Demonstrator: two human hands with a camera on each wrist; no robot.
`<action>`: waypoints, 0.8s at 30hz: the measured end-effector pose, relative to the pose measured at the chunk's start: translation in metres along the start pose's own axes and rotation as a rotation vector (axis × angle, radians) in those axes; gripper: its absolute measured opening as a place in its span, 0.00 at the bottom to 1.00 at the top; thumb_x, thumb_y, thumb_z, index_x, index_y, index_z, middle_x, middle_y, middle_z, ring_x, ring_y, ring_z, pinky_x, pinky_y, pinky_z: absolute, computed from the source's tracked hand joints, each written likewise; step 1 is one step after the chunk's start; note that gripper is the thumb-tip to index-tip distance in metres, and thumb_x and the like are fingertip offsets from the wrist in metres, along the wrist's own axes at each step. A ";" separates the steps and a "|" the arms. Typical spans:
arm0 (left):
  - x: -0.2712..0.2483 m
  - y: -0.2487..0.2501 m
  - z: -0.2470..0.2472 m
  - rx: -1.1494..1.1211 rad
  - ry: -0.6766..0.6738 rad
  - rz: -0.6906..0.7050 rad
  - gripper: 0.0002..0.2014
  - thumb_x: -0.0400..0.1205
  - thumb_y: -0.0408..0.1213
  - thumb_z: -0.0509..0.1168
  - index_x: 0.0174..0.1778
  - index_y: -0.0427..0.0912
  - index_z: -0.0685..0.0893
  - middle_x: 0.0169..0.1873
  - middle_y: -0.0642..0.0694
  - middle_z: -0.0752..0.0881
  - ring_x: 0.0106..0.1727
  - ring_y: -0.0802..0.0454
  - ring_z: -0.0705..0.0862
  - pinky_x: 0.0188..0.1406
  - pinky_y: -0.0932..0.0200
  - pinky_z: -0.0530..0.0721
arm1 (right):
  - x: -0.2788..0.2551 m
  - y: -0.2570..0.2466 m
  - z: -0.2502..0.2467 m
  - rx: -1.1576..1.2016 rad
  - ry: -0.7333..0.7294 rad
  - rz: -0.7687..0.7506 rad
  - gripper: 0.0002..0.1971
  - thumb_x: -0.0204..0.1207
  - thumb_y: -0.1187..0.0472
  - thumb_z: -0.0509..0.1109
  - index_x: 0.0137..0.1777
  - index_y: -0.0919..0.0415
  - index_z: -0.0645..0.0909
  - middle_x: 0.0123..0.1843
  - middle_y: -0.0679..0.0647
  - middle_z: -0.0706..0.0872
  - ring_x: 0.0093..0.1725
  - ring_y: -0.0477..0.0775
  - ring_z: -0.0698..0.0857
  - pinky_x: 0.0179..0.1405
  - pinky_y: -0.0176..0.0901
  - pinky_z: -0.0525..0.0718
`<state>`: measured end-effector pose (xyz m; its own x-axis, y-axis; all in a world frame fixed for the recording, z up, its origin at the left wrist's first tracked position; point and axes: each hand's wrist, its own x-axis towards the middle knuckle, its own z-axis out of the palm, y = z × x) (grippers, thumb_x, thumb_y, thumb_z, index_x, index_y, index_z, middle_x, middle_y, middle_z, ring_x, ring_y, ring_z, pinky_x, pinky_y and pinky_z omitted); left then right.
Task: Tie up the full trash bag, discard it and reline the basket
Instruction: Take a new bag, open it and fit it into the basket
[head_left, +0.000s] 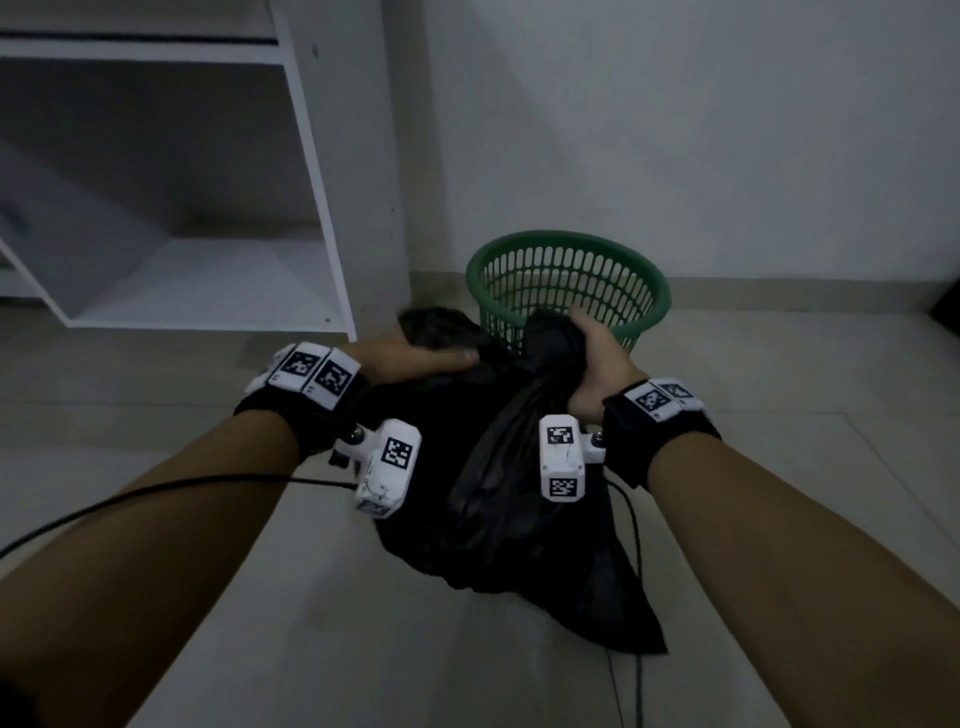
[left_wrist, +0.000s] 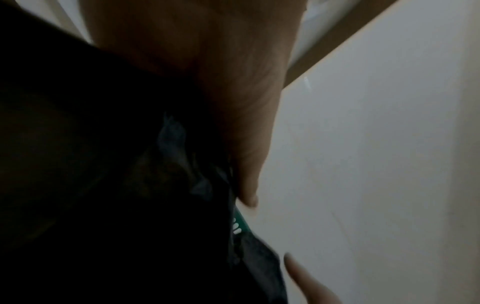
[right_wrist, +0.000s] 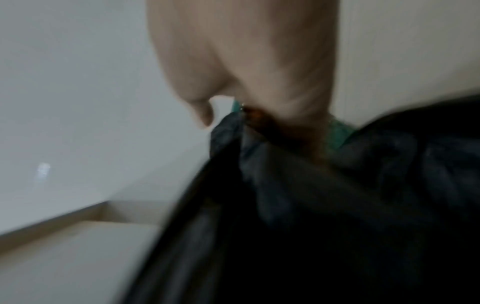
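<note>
A black trash bag (head_left: 498, 499) hangs between my arms above the floor, its lower corner trailing down. My left hand (head_left: 415, 358) grips a bunched part of the bag's top on the left, and my right hand (head_left: 597, 358) grips another gathered part on the right. The green slotted basket (head_left: 566, 280) stands unlined on the floor just behind the bag, against the wall. The left wrist view shows my left hand (left_wrist: 233, 127) pressed against the dark bag (left_wrist: 103, 185). The blurred right wrist view shows my right hand (right_wrist: 259, 61) clutching bag plastic (right_wrist: 311, 205).
A white open cabinet (head_left: 171, 208) stands on the left, its corner close to the basket. Pale wall (head_left: 727, 130) runs behind, tiled floor (head_left: 260, 597) below. Black cables (head_left: 156, 493) trail from my wrist cameras.
</note>
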<state>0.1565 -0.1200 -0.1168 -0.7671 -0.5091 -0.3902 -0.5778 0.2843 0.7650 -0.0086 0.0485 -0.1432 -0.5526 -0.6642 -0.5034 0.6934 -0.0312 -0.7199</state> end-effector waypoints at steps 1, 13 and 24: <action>-0.003 0.001 0.007 -0.001 -0.169 -0.068 0.29 0.68 0.62 0.77 0.62 0.52 0.86 0.55 0.48 0.91 0.57 0.48 0.89 0.63 0.50 0.84 | -0.011 -0.004 0.014 -0.001 -0.054 -0.040 0.24 0.74 0.44 0.73 0.61 0.62 0.86 0.55 0.63 0.88 0.56 0.66 0.86 0.63 0.62 0.82; -0.024 0.076 0.013 -0.741 -0.133 0.156 0.18 0.82 0.44 0.57 0.46 0.35 0.88 0.42 0.37 0.90 0.43 0.43 0.89 0.47 0.54 0.87 | -0.025 -0.016 0.063 -0.260 -0.359 -0.204 0.29 0.69 0.51 0.80 0.67 0.68 0.83 0.61 0.67 0.88 0.59 0.64 0.89 0.66 0.61 0.83; 0.052 0.144 -0.042 -0.601 0.103 0.353 0.14 0.83 0.33 0.61 0.60 0.46 0.87 0.47 0.50 0.90 0.43 0.55 0.87 0.45 0.61 0.83 | 0.005 -0.146 0.080 -0.327 0.177 -0.415 0.19 0.71 0.70 0.66 0.63 0.69 0.81 0.55 0.67 0.89 0.53 0.67 0.89 0.58 0.61 0.87</action>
<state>0.0453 -0.1393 -0.0051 -0.8330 -0.5519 -0.0390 -0.0225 -0.0367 0.9991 -0.0758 -0.0105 -0.0020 -0.8377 -0.5090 -0.1982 0.2366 -0.0111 -0.9715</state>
